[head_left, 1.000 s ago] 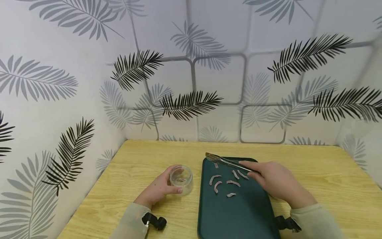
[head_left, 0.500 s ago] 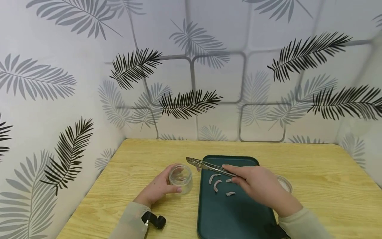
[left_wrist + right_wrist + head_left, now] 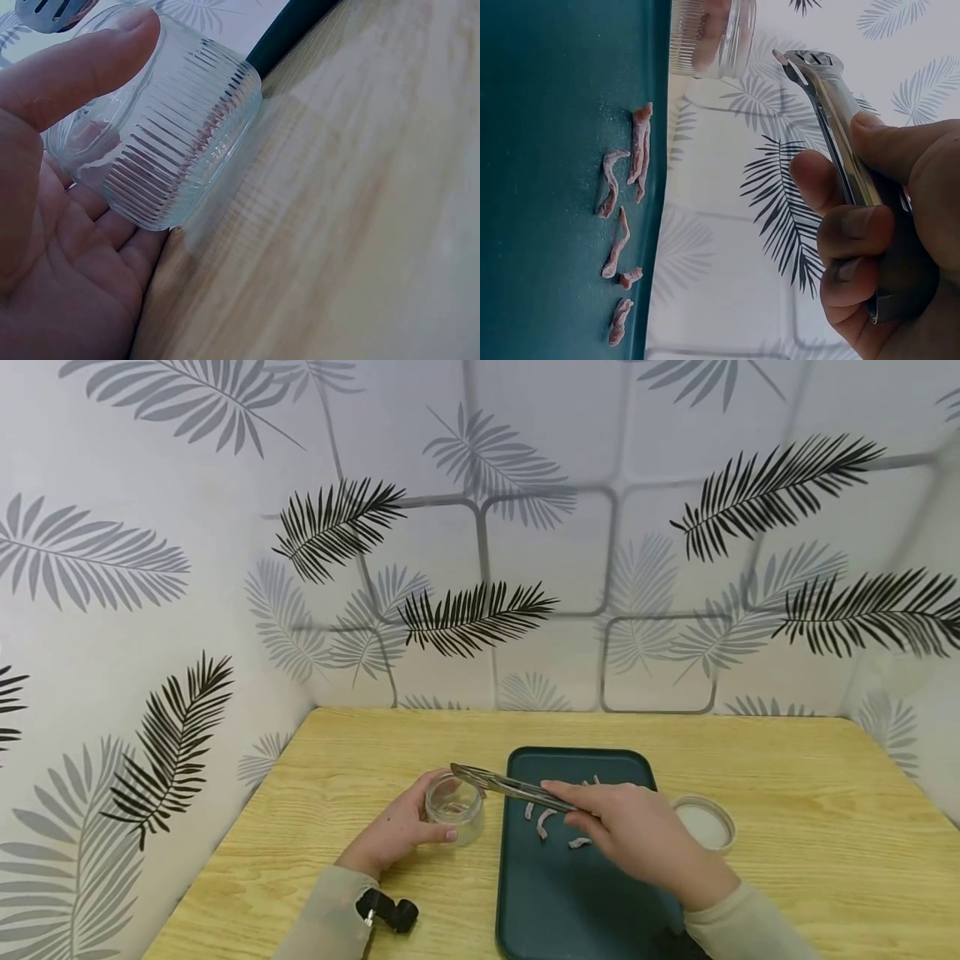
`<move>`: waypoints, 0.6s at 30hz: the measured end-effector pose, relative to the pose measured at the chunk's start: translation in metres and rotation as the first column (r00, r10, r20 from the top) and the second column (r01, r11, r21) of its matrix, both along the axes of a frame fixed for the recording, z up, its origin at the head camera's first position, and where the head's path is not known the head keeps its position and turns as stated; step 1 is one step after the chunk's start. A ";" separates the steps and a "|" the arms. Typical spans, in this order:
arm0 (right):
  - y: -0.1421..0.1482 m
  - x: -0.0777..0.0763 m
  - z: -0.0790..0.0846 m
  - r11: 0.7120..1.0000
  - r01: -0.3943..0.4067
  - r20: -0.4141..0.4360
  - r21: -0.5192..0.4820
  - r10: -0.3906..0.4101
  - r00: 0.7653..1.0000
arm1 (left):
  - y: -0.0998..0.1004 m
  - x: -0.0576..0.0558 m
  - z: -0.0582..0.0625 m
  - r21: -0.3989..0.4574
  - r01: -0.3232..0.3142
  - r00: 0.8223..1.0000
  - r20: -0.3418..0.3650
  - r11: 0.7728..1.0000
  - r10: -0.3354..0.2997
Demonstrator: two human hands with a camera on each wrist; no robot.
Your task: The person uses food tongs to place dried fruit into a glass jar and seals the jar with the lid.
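My left hand [image 3: 397, 828] grips a small clear glass jar [image 3: 467, 832], which stands on the wooden table. In the left wrist view the thumb lies over the side of the ribbed jar, with fingers behind it. My right hand [image 3: 633, 835] holds metal tongs [image 3: 517, 788], their slotted tips over the jar's mouth. A pinkish-brown strip [image 3: 780, 57] pokes out between the tips in the right wrist view. Several similar dried-looking strips [image 3: 543, 824] lie on the dark green tray [image 3: 585, 893]; the tongs and right hand cover part of them in the head view.
To the right of the tray sits a round, pale-centred lid [image 3: 705, 823], partly behind the right hand. The yellow wood-grain table [image 3: 817, 810] ends against a leaf-patterned wall [image 3: 555, 560] at the back. A leaf-patterned wall also rises at the left.
My right hand has carried the tongs with a strip leftward from the tray to above the jar. More of the lid shows. The left hand and jar have stayed put.
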State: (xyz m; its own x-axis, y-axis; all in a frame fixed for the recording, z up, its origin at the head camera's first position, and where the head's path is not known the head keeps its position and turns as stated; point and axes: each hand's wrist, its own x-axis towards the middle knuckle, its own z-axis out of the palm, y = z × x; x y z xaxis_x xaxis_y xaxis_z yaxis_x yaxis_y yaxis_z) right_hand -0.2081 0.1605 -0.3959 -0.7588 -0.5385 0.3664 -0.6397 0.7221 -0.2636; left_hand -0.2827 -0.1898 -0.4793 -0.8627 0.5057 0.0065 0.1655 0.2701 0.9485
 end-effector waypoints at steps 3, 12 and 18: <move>-0.002 0.000 -0.002 1.000 0.006 -0.016 0.007 -0.006 1.000 | 0.000 0.001 0.000 -0.003 -0.003 1.000 0.011 1.000 0.003; -0.005 0.000 -0.006 1.000 0.010 -0.034 -0.004 -0.010 0.999 | 0.000 0.002 0.000 -0.017 -0.001 1.000 0.014 1.000 0.001; -0.003 -0.002 -0.006 1.000 0.011 -0.037 -0.014 -0.011 0.999 | 0.000 0.001 0.001 -0.016 0.009 1.000 0.003 1.000 -0.009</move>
